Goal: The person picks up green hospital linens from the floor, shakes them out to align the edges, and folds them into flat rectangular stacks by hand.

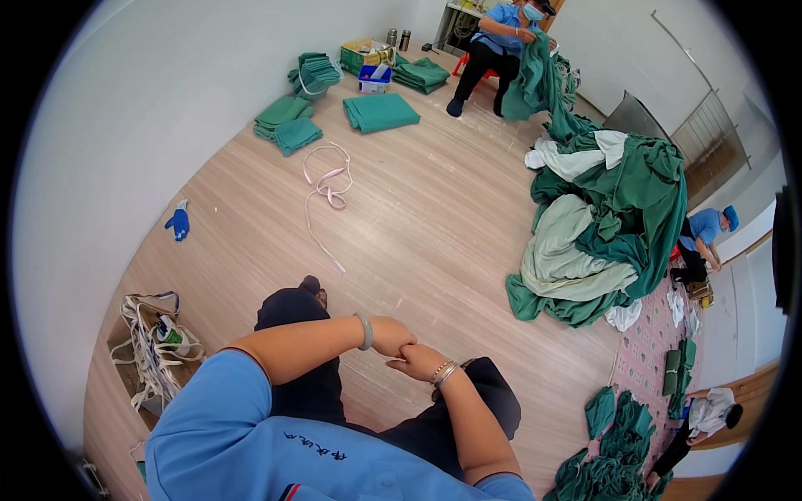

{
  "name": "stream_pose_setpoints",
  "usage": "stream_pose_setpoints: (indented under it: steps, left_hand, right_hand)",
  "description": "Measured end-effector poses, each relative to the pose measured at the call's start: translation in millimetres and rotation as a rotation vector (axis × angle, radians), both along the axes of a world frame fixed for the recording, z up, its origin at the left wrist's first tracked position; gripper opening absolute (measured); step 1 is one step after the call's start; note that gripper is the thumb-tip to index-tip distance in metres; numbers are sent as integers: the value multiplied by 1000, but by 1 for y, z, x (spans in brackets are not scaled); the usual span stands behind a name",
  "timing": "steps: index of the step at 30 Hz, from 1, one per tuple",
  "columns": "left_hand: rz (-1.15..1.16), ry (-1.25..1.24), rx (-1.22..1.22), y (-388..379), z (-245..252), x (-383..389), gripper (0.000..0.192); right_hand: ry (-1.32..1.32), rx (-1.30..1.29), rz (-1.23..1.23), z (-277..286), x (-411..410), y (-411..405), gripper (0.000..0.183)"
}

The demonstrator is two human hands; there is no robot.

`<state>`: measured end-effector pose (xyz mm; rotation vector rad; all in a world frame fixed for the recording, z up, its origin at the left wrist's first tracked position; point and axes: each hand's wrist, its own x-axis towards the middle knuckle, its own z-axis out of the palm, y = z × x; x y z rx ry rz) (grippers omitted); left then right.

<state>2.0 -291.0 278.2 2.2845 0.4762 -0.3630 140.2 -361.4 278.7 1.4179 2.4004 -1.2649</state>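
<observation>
My left hand (391,336), with a pale green bangle at the wrist, meets my right hand (421,361) above the gap between my knees. The fingers of both are curled and touch each other. Whether something small is pinched between them is hidden. Silver bracelets (445,374) circle my right wrist. Below lies a wood-look floor (401,275). On it, ahead and to the left, a thin pink-and-white cord (327,188) lies in loose loops.
A large heap of green and white cloth (601,232) stands at the right. Folded green cloths (381,113) lie ahead. A cardboard box with white straps (156,351) is at my left, beyond it a blue glove (179,222). A seated co-worker (501,50) holds green cloth; two others are at the right.
</observation>
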Motion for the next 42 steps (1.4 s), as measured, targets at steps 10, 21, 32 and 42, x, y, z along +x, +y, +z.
stream_pose_setpoints:
  steps: [10, 21, 32, 42]
  left_hand:
    - [-38, -3, 32, 3, 3, 6, 31]
    - [-20, 5, -10, 2, -5, 4, 30]
    - [8, -7, -2, 4, -7, 5, 28]
    - [-2, 5, 4, 4, -3, 3, 28]
  right_hand:
    - [-10, 87, -49, -20, 6, -2, 42]
    - [32, -12, -50, -6, 5, -3, 38]
    - [-25, -8, -43, -9, 5, -1, 41]
    - [-62, -7, -23, -3, 3, 1, 40]
